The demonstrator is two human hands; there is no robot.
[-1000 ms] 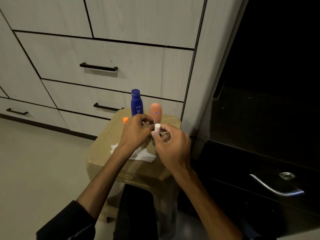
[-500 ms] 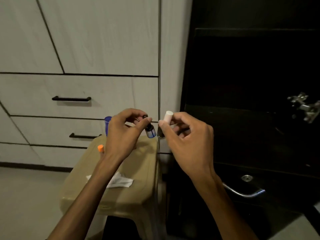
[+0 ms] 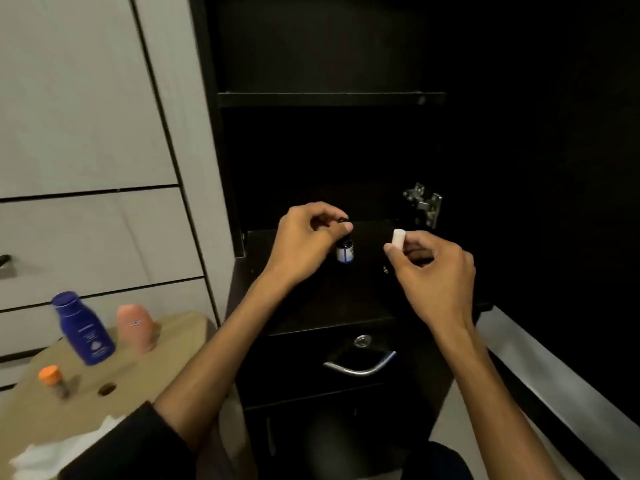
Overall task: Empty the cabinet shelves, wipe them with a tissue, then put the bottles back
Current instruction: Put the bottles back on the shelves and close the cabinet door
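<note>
— Head view: what is held over the lower shelf (image 3: 311,299) of the dark open cabinet (image 3: 221,168)?

— A small dark glass bottle with a blue-and-white label (image 3: 345,250) is gripped by its black cap between thumb and fingertips of the left hand (image 3: 304,242) and is seen hanging upright above the shelf; whether its base touches the shelf cannot be told. A small white cylindrical container (image 3: 397,238) is pinched by the right hand (image 3: 433,275), which is closed around it just to the right, well apart from the left.

— What has changed against the frame half a second earlier?

— Both hands were then held close together in front of the cabinet's edge, above the tan plastic stool (image 3: 145,375). They are now seen carried rightward into the cabinet opening and spread further apart, and the small bottle has been turned upright.

— And what is left on the stool?

— A tall blue plastic lotion bottle (image 3: 83,329) and a rounded peach-coloured container (image 3: 134,327) are shown standing side by side at the stool's far edge. A small vial with an orange cap (image 3: 52,379) is set nearer the camera, and a crumpled white tissue (image 3: 52,452) is seen at the near left corner. A silver handle (image 3: 360,365) is seen on the drawer below the shelf.
</note>
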